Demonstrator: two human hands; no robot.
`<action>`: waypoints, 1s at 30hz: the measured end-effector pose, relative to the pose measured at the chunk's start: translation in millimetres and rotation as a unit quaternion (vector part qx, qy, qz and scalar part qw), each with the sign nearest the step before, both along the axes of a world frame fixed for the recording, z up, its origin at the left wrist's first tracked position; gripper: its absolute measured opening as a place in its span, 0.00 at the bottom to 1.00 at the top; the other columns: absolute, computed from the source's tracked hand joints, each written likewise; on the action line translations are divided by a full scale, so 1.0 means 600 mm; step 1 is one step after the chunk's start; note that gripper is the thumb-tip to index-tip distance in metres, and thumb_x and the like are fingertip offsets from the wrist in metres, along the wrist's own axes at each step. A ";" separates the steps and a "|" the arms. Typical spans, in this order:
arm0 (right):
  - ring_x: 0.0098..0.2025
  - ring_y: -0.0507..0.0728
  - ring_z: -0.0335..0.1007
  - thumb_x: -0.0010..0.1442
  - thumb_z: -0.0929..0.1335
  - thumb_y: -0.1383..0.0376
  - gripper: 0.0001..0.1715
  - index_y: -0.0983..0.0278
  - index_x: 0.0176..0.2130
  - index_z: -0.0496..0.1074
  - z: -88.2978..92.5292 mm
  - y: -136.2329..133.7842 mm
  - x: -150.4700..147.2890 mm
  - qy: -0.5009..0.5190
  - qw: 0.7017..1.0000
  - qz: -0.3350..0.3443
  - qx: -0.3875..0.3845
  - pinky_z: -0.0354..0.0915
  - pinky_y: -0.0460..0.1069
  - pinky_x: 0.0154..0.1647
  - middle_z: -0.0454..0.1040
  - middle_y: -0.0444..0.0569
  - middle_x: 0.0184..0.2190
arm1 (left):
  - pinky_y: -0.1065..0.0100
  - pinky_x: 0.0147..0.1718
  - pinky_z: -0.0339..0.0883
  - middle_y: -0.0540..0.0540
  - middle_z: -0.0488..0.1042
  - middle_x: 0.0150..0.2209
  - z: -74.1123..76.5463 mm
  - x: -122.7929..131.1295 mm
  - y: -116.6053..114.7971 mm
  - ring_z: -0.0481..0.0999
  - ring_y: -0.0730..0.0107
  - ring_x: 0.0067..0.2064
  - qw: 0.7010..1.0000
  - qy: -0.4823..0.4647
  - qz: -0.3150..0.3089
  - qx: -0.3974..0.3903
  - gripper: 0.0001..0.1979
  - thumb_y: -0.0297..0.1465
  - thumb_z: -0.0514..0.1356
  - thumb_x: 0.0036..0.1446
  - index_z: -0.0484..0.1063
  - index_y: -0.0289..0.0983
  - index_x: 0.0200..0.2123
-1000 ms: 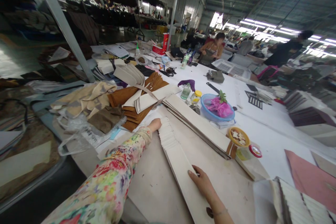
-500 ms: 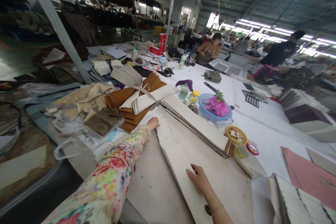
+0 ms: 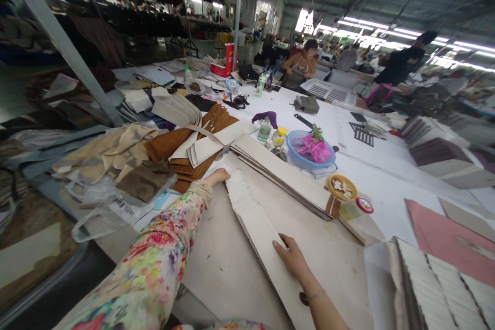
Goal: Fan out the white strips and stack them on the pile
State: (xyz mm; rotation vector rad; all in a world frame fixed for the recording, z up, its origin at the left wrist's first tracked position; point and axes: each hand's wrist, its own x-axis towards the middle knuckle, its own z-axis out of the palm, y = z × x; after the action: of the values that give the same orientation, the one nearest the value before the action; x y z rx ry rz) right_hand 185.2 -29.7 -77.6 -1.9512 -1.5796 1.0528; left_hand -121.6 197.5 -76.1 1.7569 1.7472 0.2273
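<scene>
the fanned stack of pale strips (image 3: 258,223) lies on the surface (image 3: 328,263), on the near-left side of the blue basin (image 3: 309,165), its strips stepped like shingles at the far end and lying flatter at the near end. the left hand (image 3: 217,177), well to the left of the basin, has its fingers bent in against the far end of the stack; whether it pinches any strips i cannot tell. the right hand (image 3: 292,257), on the near side of the basin, rests on the flatter part with the thumb on top; its other fingers are partly hidden, so i cannot tell if it grips.

a second stack of pale strips (image 3: 284,178) lies between the basin and the fanned one. a pink plastic bag (image 3: 312,151) and green leaves (image 3: 317,133) are in the basin. just left of it is a yellow-lidded jar (image 3: 279,138); near its right side, towards the wearer, are a yellow bowl (image 3: 352,197) holding pale pieces and a red-lidded jar (image 3: 350,210). brown panels (image 3: 170,144) lie well to the basin's left. beyond it, across the surface, is a person in brown (image 3: 297,71).
</scene>
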 end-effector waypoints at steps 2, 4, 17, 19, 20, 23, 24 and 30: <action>0.45 0.59 0.65 0.48 0.63 0.51 0.30 0.67 0.45 0.67 0.001 -0.001 0.000 0.004 1.000 -0.003 0.003 0.61 0.51 0.48 0.70 0.55 0.42 | 0.72 0.31 0.65 0.42 0.74 0.34 -0.002 0.003 -0.023 0.73 0.69 0.33 0.998 -0.052 0.017 0.010 0.19 0.40 0.49 0.57 0.68 0.30 0.41; 0.46 0.59 0.64 0.48 0.63 0.51 0.31 0.68 0.45 0.67 0.003 -0.002 0.000 0.007 1.000 -0.007 0.007 0.60 0.51 0.49 0.69 0.55 0.43 | 0.74 0.31 0.65 0.43 0.74 0.38 -0.009 0.015 -0.061 0.73 0.73 0.33 0.992 -0.123 0.036 0.007 0.24 0.43 0.42 0.59 0.63 0.33 0.49; 0.48 0.60 0.62 0.49 0.63 0.51 0.31 0.69 0.46 0.66 0.000 -0.010 0.002 0.001 0.999 0.009 0.031 0.58 0.53 0.52 0.68 0.56 0.44 | 0.70 0.38 0.65 0.40 0.68 0.44 -0.022 0.082 -0.274 0.70 0.70 0.41 0.931 -0.275 0.242 -0.010 0.19 0.36 0.53 0.53 0.60 0.33 0.47; 0.48 0.60 0.62 0.49 0.62 0.51 0.31 0.69 0.46 0.66 -0.002 -0.011 0.002 -0.002 0.999 0.014 0.038 0.57 0.53 0.52 0.68 0.56 0.44 | 0.70 0.40 0.64 0.43 0.68 0.42 -0.002 0.078 -0.264 0.69 0.71 0.40 0.962 -0.194 0.175 0.074 0.13 0.31 0.54 0.51 0.64 0.35 0.42; 0.48 0.60 0.62 0.49 0.62 0.51 0.31 0.69 0.46 0.66 -0.003 -0.011 0.002 -0.004 0.999 0.016 0.042 0.57 0.53 0.52 0.68 0.56 0.44 | 0.71 0.41 0.63 0.45 0.68 0.40 0.008 0.081 -0.260 0.69 0.71 0.40 0.974 -0.170 0.121 0.093 0.10 0.31 0.54 0.51 0.66 0.36 0.39; 0.48 0.60 0.62 0.49 0.62 0.51 0.31 0.69 0.46 0.66 -0.007 -0.012 0.003 -0.009 0.998 0.018 0.053 0.57 0.53 0.52 0.68 0.56 0.44 | 0.71 0.40 0.62 0.45 0.69 0.38 0.031 0.098 -0.245 0.69 0.71 0.39 0.995 -0.079 -0.006 0.067 0.07 0.31 0.54 0.51 0.68 0.36 0.34; 0.48 0.60 0.62 0.49 0.62 0.51 0.30 0.68 0.46 0.66 -0.008 -0.012 0.003 -0.011 0.998 0.019 0.057 0.57 0.54 0.52 0.69 0.55 0.44 | 0.71 0.39 0.62 0.45 0.70 0.37 0.035 0.105 -0.240 0.69 0.70 0.39 0.997 -0.047 -0.023 0.049 0.07 0.31 0.54 0.51 0.68 0.36 0.33; 0.47 0.60 0.63 0.49 0.62 0.50 0.31 0.68 0.45 0.67 -0.010 -0.014 0.004 -0.019 0.997 0.024 0.065 0.58 0.53 0.51 0.69 0.55 0.43 | 0.69 0.32 0.61 0.42 0.74 0.32 0.038 0.119 -0.196 0.72 0.64 0.35 0.999 0.029 -0.035 -0.018 0.10 0.33 0.54 0.49 0.70 0.34 0.31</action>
State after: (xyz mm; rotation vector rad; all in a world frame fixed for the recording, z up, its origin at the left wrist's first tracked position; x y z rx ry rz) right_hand 187.4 -37.9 -83.3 -1.8649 -1.6782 0.9122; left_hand -50.2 80.2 -53.4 1.8099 1.7163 0.1160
